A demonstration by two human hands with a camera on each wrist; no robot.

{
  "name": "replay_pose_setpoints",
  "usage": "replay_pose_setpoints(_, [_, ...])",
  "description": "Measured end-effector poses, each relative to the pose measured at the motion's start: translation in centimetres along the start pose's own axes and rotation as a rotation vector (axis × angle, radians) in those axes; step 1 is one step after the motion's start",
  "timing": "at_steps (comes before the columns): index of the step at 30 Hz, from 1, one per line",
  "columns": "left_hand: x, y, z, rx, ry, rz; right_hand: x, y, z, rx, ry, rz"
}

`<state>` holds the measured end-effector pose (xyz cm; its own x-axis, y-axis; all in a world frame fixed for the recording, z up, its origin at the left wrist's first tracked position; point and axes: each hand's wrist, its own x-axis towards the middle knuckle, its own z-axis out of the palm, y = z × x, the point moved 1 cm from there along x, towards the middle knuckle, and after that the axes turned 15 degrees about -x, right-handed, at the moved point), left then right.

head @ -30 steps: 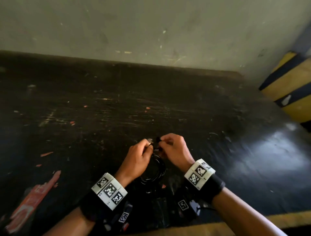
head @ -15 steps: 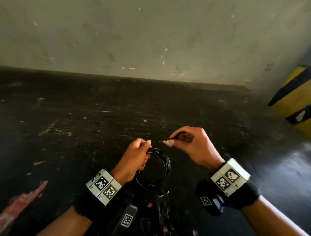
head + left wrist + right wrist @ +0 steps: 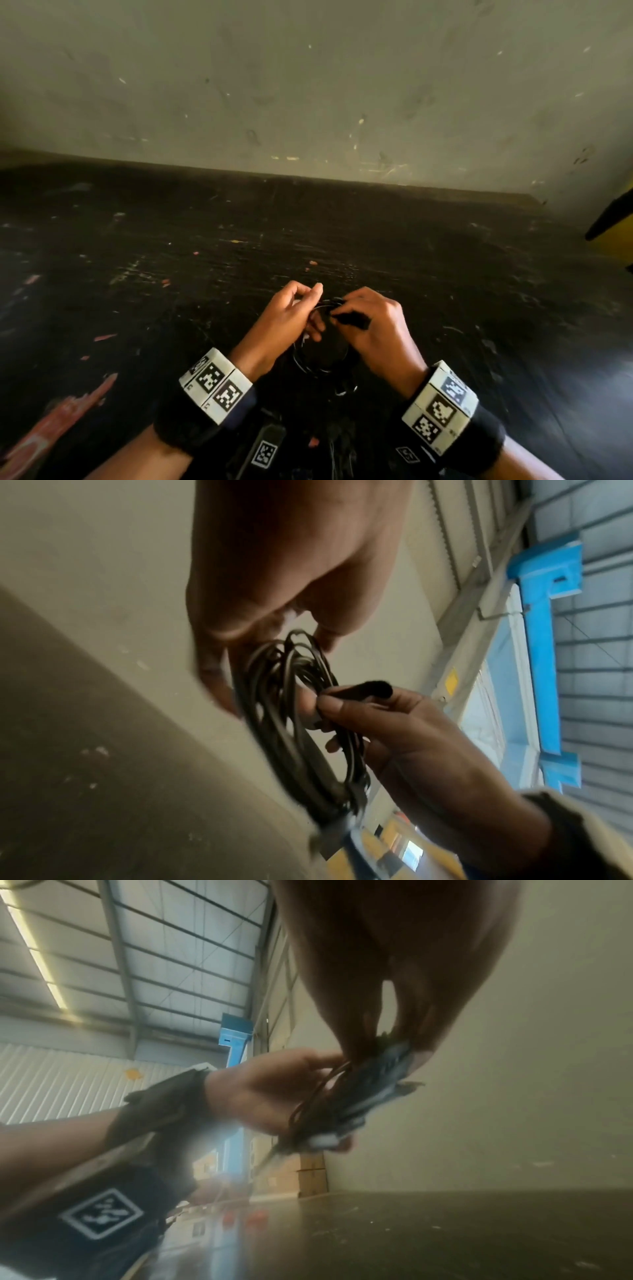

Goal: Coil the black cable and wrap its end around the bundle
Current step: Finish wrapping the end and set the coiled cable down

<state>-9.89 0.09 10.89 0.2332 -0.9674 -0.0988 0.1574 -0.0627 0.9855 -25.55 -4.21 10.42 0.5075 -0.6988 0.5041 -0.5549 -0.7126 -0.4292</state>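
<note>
The black cable (image 3: 322,359) is wound into a small coil that hangs between my hands above the dark table (image 3: 171,274). My left hand (image 3: 291,318) holds the coil's top, with fingers curled through the loops. My right hand (image 3: 373,329) is against the coil and pinches the cable's black plug end (image 3: 352,320). In the left wrist view the coil (image 3: 298,737) hangs from my left hand's fingers (image 3: 219,685), and my right hand (image 3: 394,723) pinches the plug end (image 3: 363,692) beside the loops. In the right wrist view the strands (image 3: 318,1104) and a plug (image 3: 377,1074) are blurred.
A pale scuffed wall (image 3: 308,85) stands behind the table. At the far right is a yellow and black striped object (image 3: 613,226). A red smear (image 3: 51,425) marks the tabletop at the lower left. Black straps with tags hang under my wrists.
My right hand, which was held out to the right with the cable end, has come back in to the coil beside my left hand. The coil still hangs from my left hand.
</note>
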Motion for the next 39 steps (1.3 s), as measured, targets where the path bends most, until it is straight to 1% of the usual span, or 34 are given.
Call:
replay_pose_setpoints(2, [-0.1, -0.5, -0.5, -0.038, -0.018, -0.026, 0.1, 0.3, 0.1, -0.012, 0.082, 0.044])
replay_pose_setpoints(4, [-0.1, -0.9, -0.8, -0.127, -0.030, -0.091, 0.1, 0.6, 0.1, -0.027, 0.086, 0.065])
replay_pose_setpoints(6, [0.1, -1.1, -0.7, -0.240, -0.011, -0.101, -0.1, 0.5, 0.2, -0.077, 0.030, 0.045])
replay_pose_setpoints(7, [0.2, -0.9, -0.5, -0.253, 0.003, -0.082, -0.2, 0.4, 0.2, -0.132, -0.006, 0.022])
replay_pose_setpoints(9, [0.3, -0.7, -0.2, -0.210, 0.022, -0.046, -0.2, 0.0, 0.1, -0.261, -0.082, -0.043])
replay_pose_setpoints(12, [0.3, -1.0, 0.0, -0.177, -0.020, -0.028, 0.1, -0.6, -0.2, -0.380, -0.138, -0.162])
replay_pose_setpoints(14, [0.2, -1.0, 0.2, -0.174, -0.028, -0.058, 0.1, -0.8, -0.3, -0.378, -0.142, -0.187])
replay_pose_setpoints(18, [0.6, -1.5, 0.3, -0.193, 0.035, -0.119, 0.0, -0.7, -0.1, -0.333, -0.108, -0.194])
replay_pose_setpoints(19, [0.7, -1.6, 0.2, -0.194, 0.034, -0.138, 0.0, -0.6, 0.0, -0.337, -0.105, -0.189])
replay_pose_setpoints(20, [0.8, -1.7, 0.1, -0.195, 0.016, -0.161, 0.0, -0.5, 0.0, -0.341, -0.103, -0.186])
replay_pose_setpoints(23, [1.0, -1.6, 0.1, -0.228, -0.093, -0.216, 0.0, -0.2, 0.0, -0.335, -0.100, -0.189])
replay_pose_setpoints(25, [1.1, -1.3, 0.1, -0.281, -0.124, -0.247, 0.0, -0.2, -0.1, -0.335, -0.107, -0.192])
replay_pose_setpoints(29, [1.3, -1.4, 0.3, -0.320, -0.094, -0.253, 0.0, 0.4, -0.2, -0.402, -0.134, -0.229])
replay_pose_setpoints(33, [1.4, -1.9, 0.3, -0.313, -0.046, -0.245, -0.2, 1.1, -0.3, -0.393, -0.130, -0.265])
replay_pose_setpoints(39, [1.2, -2.5, 0.4, -0.216, -0.090, -0.167, 0.6, 1.0, -0.8, -0.301, -0.097, -0.291])
